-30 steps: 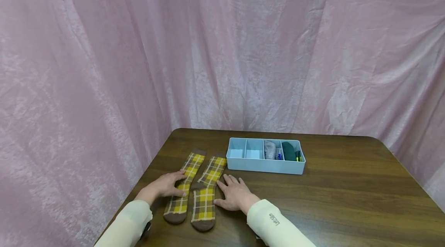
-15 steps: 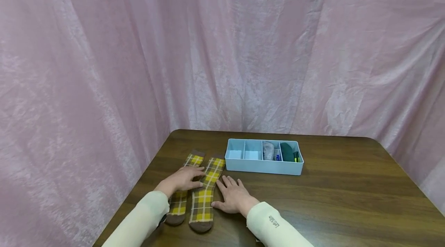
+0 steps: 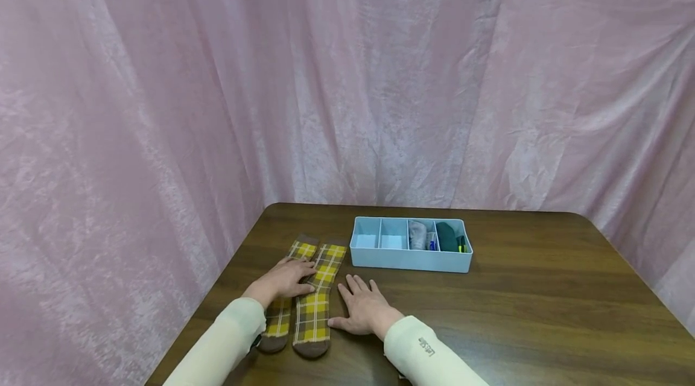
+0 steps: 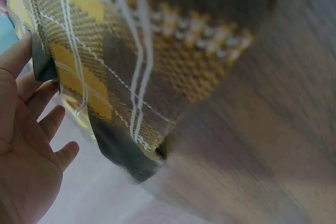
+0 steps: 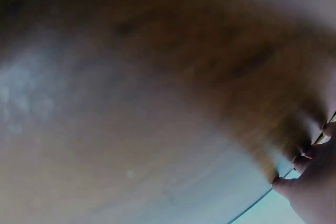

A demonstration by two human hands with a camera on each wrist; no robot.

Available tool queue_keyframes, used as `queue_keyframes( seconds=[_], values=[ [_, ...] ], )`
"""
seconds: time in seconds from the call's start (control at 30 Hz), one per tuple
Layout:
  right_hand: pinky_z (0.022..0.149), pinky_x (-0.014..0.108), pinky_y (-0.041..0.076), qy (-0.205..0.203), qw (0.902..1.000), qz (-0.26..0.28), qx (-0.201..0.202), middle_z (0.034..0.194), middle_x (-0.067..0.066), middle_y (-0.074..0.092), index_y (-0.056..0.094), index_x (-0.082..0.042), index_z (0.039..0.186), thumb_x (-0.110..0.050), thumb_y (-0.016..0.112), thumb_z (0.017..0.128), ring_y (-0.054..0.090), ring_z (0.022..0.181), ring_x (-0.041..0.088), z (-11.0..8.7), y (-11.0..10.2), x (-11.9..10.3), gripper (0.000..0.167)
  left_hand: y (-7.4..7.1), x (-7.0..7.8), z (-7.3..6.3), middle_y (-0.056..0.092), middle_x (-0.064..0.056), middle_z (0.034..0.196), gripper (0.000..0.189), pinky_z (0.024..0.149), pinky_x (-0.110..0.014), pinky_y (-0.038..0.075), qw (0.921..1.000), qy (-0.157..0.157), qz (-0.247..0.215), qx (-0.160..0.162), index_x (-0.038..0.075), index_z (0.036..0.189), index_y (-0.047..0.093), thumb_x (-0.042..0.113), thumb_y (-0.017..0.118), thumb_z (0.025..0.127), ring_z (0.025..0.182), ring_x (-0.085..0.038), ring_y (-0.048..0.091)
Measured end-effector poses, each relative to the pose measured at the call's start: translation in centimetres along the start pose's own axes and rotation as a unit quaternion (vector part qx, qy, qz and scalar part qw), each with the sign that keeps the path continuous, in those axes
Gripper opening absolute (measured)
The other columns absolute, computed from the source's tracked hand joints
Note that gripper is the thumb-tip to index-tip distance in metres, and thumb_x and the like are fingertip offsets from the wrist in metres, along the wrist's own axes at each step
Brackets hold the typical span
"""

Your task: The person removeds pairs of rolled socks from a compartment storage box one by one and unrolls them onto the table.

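Two yellow-and-brown plaid socks lie side by side on the table, toes toward me: a left sock (image 3: 278, 321) and a right sock (image 3: 313, 313). My left hand (image 3: 283, 280) lies across the left sock, hiding its middle, and its fingertips and thumb reach the near edge of the right one. In the left wrist view the fingers of that left hand (image 4: 31, 114) are loosely extended beside the plaid knit. Flat on the wood, just right of the right sock, my right hand (image 3: 365, 307) spreads its fingers, the thumb tip beside the sock's foot.
Behind the hands stands a light blue divided box (image 3: 409, 259). A grey rolled item (image 3: 417, 235) and a dark green rolled item (image 3: 447, 237) sit in its right-hand compartments. The brown table (image 3: 543, 289) stretches right; a pink curtain (image 3: 380, 72) hangs behind it.
My left hand has moved right, from the left sock toward the right one. The right sock has shifted left, closer to the other sock and slightly away from my nearly still right hand.
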State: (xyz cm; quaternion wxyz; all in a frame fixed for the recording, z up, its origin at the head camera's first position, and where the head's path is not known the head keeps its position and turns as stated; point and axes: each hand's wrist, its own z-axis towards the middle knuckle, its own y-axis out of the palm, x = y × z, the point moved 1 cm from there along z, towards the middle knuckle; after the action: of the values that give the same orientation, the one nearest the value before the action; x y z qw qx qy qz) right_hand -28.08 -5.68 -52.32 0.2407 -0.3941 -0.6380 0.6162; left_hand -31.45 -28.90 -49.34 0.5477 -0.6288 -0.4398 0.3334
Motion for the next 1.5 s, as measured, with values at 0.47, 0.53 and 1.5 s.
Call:
queue_keyframes(
  seconds=[0.47, 0.53, 1.5],
  values=[
    [0.114, 0.046, 0.029, -0.039, 0.9982, 0.026, 0.037, 0.157, 0.009, 0.035, 0.041, -0.017, 0.153, -0.062, 0.052, 0.095, 0.031, 0.145, 0.026, -2.0, -2.0, 1.7, 0.075, -1.1, 0.2, 0.3, 0.050, -0.014, 0.145, 0.055, 0.111, -0.055, 0.029, 0.9967, -0.029, -0.067, 0.035, 0.010, 0.140, 0.057, 0.040, 0.067, 0.095, 0.135, -0.036, 0.043],
    [0.114, 0.045, 0.030, -0.043, 0.9975, 0.028, 0.048, 0.156, 0.009, 0.036, 0.042, -0.016, 0.152, -0.059, 0.054, 0.095, 0.033, 0.144, 0.026, -2.4, -2.3, 2.2, 0.073, -1.4, 0.3, 0.5, 0.052, -0.013, 0.144, 0.057, 0.109, -0.054, 0.033, 0.9955, -0.033, -0.079, 0.040, 0.009, 0.141, 0.056, 0.040, 0.068, 0.094, 0.134, -0.035, 0.045],
    [0.108, 0.056, 0.034, 0.123, 0.9341, 0.216, 0.257, 0.151, 0.024, 0.039, 0.035, 0.000, 0.152, -0.034, 0.061, 0.099, 0.038, 0.138, 0.041, -4.9, -11.0, 14.8, 0.069, -5.2, 5.6, 7.4, 0.021, -0.012, 0.163, 0.091, 0.114, -0.056, 0.023, 0.9744, -0.049, -0.192, 0.105, 0.012, 0.158, 0.025, 0.058, 0.064, 0.091, 0.148, -0.033, 0.022]
  ],
)
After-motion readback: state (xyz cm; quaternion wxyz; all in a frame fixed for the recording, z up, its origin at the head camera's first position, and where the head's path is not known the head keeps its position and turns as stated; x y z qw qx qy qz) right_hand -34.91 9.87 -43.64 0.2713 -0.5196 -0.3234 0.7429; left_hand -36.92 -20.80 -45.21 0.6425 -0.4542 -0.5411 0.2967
